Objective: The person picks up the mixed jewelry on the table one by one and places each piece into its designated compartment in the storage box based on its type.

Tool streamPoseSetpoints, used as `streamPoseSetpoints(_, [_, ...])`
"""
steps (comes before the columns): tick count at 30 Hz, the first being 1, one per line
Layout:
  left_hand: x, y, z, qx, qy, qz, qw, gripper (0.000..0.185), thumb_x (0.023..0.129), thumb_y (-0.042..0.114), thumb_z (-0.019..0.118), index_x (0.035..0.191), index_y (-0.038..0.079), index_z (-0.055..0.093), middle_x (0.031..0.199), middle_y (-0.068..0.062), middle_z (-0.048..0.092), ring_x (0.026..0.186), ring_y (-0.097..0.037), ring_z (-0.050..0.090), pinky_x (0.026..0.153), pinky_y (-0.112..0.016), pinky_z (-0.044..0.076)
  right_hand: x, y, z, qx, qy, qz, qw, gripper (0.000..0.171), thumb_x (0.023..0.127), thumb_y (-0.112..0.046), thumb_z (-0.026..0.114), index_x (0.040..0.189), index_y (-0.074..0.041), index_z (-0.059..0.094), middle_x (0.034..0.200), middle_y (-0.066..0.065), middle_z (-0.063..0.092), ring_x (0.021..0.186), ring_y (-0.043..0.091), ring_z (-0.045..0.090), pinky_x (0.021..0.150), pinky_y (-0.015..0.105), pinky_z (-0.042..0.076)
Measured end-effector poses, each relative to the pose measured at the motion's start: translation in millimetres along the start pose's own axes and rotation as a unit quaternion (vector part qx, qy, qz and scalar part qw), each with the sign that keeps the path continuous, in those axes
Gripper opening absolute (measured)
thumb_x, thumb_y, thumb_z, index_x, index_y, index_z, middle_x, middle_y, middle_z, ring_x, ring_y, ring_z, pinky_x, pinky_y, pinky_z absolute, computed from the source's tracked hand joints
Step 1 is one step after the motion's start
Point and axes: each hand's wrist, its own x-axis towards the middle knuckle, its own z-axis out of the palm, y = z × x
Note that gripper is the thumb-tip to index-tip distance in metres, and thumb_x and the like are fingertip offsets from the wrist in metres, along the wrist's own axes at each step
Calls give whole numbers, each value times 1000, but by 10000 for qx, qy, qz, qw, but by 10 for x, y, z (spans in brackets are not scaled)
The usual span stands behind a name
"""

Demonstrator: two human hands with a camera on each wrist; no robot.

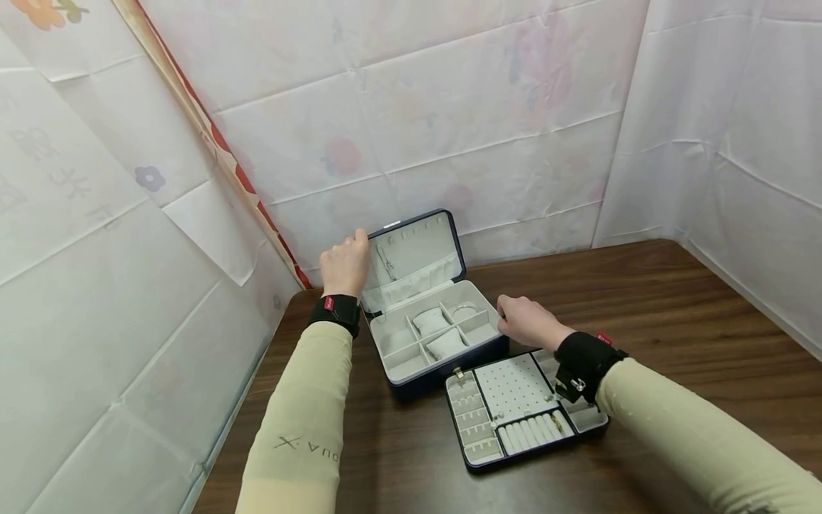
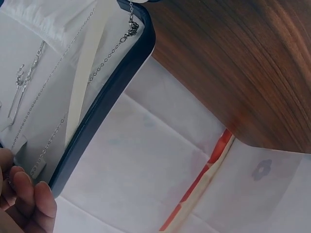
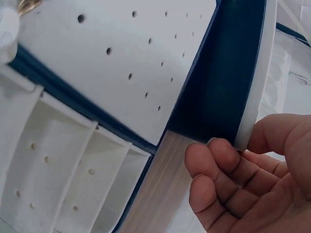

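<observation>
Removable tray (image 1: 523,410) lies nearest, just before the open jewellery box (image 1: 443,335).
Left hand (image 1: 345,265) grips the box's lid edge; right hand (image 1: 528,323) clasps its front corner; likely rigid, light; chains (image 2: 58,97) inside delicate.

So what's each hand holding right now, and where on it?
Left hand grips the open lid of the jewellery box at its left edge. Right hand holds the box base by its right front corner rim.
</observation>
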Motion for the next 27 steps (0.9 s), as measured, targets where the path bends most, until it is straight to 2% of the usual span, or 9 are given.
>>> streamPoseSetpoints(5, [-13, -17, 2, -43, -18, 34, 10000, 19, 107, 3, 46, 89, 1, 52, 57, -10, 49, 43, -25, 47, 43, -35, 29, 1, -11, 0, 33, -9, -47, 10000, 3, 98, -5, 53, 94, -6, 54, 71, 4, 52, 58, 16, 43, 57, 30, 34])
streamPoseSetpoints(15, [-22, -31, -38, -85, -157, 75, 9998, 16, 106, 0, 45, 92, 1, 53, 61, -12, 55, 45, -27, 51, 43, -38, 35, -4, -26, 1, 32, 9, -38, 10000, 5, 98, -4, 53, 94, -6, 54, 70, 4, 50, 58, 15, 41, 57, 29, 33])
streamPoseSetpoints(27, [-34, -82, -10, -154, -44, 82, 9998, 15, 105, 5, 51, 91, 1, 55, 61, -12, 56, 45, -28, 52, 42, -41, 39, 9, -25, 2, 9, 15, -56, 10000, 5, 97, -4, 52, 94, -6, 53, 71, 4, 51, 58, 16, 42, 58, 30, 33])
